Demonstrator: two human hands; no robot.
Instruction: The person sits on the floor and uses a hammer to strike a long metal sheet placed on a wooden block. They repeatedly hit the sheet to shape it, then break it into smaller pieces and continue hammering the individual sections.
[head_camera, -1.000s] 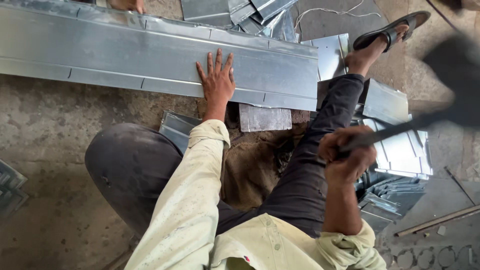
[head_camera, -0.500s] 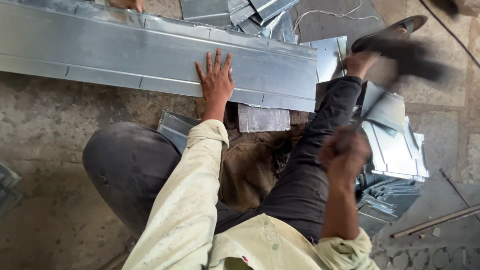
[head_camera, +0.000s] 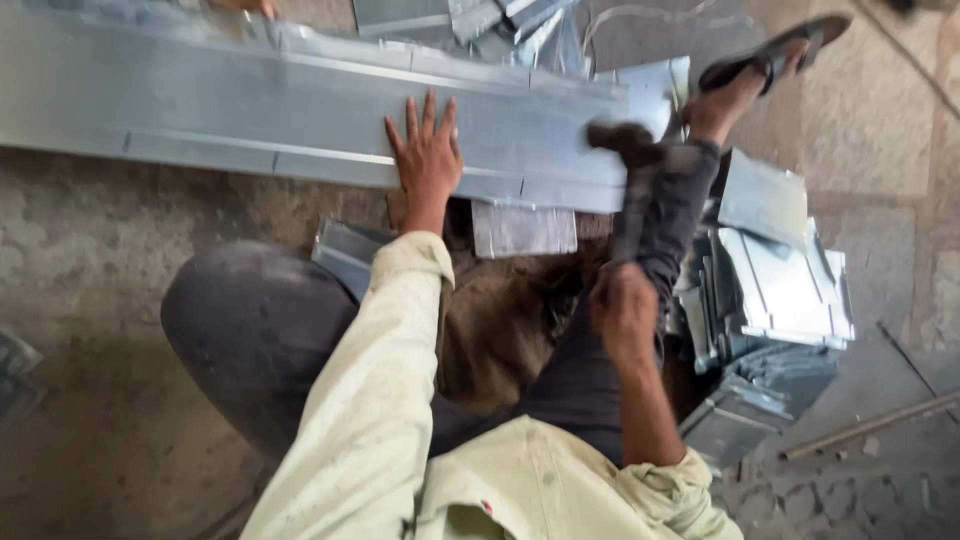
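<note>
A long folded sheet-metal panel (head_camera: 250, 110) lies across the ground in front of me. My left hand (head_camera: 425, 150) presses flat on it, fingers spread, near its lower edge. My right hand (head_camera: 625, 315) is closed around the handle of a hammer (head_camera: 625, 150), blurred with motion. The hammer's dark head sits at the panel's right end, by its edge. My legs are folded under me, and my right foot in a black sandal (head_camera: 775, 50) rests beyond the panel's end.
A pile of small folded metal pieces (head_camera: 770, 290) lies to my right. More sheet-metal offcuts (head_camera: 480, 15) sit behind the panel. A thin metal rod (head_camera: 870, 425) lies at the lower right on the concrete floor. Another person's fingers (head_camera: 245, 6) show at the top edge.
My right hand has swung the hammer from raised at the far right down and leftward onto the panel's right end. My left hand has stayed flat on the panel.
</note>
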